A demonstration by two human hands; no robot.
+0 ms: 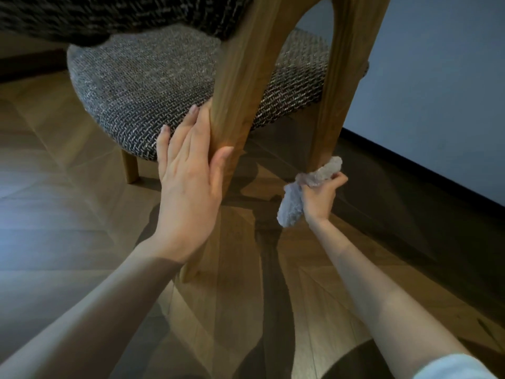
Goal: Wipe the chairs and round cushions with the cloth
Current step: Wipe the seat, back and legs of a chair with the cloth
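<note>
Right grip [319, 198], at about 4 o'clock from the middle of the view, is clamped on the cloth [323, 172], its fingers curled round the bunched grey fabric. The upper end of the cloth touches the bottom of the chair [352, 28] at its right-hand wooden leg [330, 110], and a loose tail hangs out below the fist toward 7 o'clock. Left grip [188, 170], just beside the middle at 9 o'clock, holds nothing. Its fingers lie straight and together, with the palm flat against the side of the nearer wooden leg [237, 86] and the thumb laid across that leg's front face. The fingertips reach up to the edge of the round cushion [142, 86], a grey woven seat pad that fills the view from 10 to 1 o'clock behind both legs. Above it, at 11 o'clock, the darker woven backrest [109, 15] cuts across the top edge. A short wooden front leg [130, 168] shows under the cushion at 9 o'clock. Herringbone wooden floor [68, 214] runs from 8 round to 5 o'clock, and a pale wall [437, 91] with a dark skirting board [410, 170] stands at 2 to 3 o'clock. A white sleeve [459, 367] shows on the right arm at 5 o'clock.
</note>
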